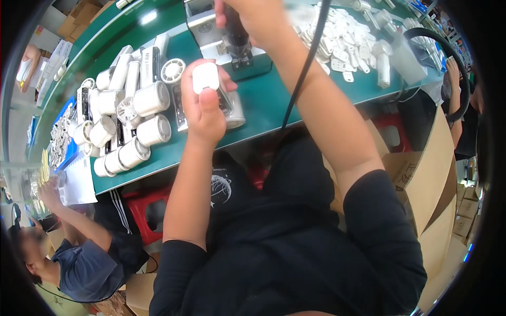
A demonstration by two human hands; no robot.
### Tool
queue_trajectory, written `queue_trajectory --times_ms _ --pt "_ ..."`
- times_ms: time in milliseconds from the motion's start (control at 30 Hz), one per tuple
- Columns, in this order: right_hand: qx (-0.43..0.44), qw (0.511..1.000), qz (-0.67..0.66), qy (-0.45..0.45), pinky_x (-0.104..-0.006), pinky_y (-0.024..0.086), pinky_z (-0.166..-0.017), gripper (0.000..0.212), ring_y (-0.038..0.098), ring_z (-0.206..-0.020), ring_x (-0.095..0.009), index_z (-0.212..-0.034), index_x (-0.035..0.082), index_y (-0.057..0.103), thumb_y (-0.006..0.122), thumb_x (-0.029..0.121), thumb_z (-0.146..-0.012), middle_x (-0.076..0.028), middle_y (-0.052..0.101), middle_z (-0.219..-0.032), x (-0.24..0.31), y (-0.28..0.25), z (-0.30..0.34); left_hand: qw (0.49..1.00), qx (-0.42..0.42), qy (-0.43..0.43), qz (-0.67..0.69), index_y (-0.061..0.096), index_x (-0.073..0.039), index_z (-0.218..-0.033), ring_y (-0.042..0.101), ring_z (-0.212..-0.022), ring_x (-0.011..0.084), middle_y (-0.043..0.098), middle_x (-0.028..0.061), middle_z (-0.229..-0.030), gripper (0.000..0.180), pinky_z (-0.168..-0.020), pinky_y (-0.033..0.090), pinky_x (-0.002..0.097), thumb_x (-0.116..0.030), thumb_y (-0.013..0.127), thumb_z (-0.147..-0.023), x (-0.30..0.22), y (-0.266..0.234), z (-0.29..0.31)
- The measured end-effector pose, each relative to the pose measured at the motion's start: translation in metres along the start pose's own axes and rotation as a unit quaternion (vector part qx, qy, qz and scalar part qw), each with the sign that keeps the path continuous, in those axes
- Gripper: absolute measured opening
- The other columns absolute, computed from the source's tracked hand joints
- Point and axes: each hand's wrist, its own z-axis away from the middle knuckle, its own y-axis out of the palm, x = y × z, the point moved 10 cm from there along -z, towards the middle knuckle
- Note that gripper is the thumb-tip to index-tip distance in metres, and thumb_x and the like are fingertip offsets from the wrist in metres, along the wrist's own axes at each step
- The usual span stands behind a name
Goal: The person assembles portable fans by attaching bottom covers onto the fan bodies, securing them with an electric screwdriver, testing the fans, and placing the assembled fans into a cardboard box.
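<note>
My left hand [206, 113] is closed on a small white rounded plastic cover [205, 77], with the thumb pressed over its lower edge. Behind and beside that hand, partly hidden, is a white fan body [235, 117] on the green table; whether my fingers also hold it I cannot tell. My right hand [262, 26] wraps round a dark electric screwdriver [235, 34], cut off at the top of the view. The driver's lower end points down at the front of a grey-white boxy device [206, 32], which looks like a screw feeder.
Many white handheld fan bodies [151, 99] lie stacked at the left. Loose white plastic covers [345, 39] are heaped at the right, near a clear plastic container [408, 63]. A black cable [307, 66] hangs across my right arm. Cardboard boxes [429, 174] stand right; a co-worker [87, 263] sits left.
</note>
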Motion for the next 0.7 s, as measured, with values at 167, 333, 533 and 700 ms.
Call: queue_trajectory --times_ms 167,333,533,700 --pt "0.019 0.999 0.025 0.019 -0.0213 0.041 -0.045 0.021 0.052 -0.048 -0.009 -0.087 0.005 0.051 0.068 0.015 -0.081 -0.001 0.055 -0.062 0.006 0.005 0.007 1.0 0.005 0.017 -0.003 0.04 0.0 -0.117 0.055 -0.072 0.0184 0.054 0.0131 -0.088 0.063 -0.065 0.046 0.0288 -0.057 0.043 -0.09 -0.004 0.0 -0.004" --pt "-0.002 1.0 0.004 0.01 -0.0231 0.043 -0.043 0.018 0.053 -0.047 -0.011 -0.086 0.005 0.05 0.066 0.013 -0.082 -0.004 0.055 -0.06 0.013 0.003 0.009 1.0 0.0 0.001 -0.001 0.04 0.001 -0.117 0.055 -0.072 0.018 0.055 0.0119 -0.087 0.065 -0.065 0.046 0.0289 -0.057 0.044 -0.089 -0.001 0.002 -0.002" --pt "0.061 0.991 -0.07 -0.099 -0.0241 0.044 -0.042 0.024 0.053 -0.045 -0.012 -0.094 0.005 0.051 0.065 0.021 -0.083 -0.005 0.055 -0.06 0.097 0.043 0.015 0.999 0.025 -0.025 -0.023 0.04 0.002 -0.119 0.055 -0.074 0.0158 0.054 0.0095 -0.09 0.068 -0.068 0.046 0.0276 -0.058 0.047 -0.087 0.002 0.01 -0.001" --pt "0.066 0.993 -0.042 -0.091 -0.0236 0.044 -0.043 0.025 0.052 -0.045 -0.012 -0.092 0.004 0.051 0.066 0.022 -0.082 -0.005 0.055 -0.062 0.099 0.058 0.019 0.997 0.038 -0.062 -0.026 0.039 0.003 -0.119 0.055 -0.078 0.0135 0.054 0.0076 -0.092 0.066 -0.072 0.046 0.0262 -0.054 0.051 -0.087 0.007 0.015 0.001"
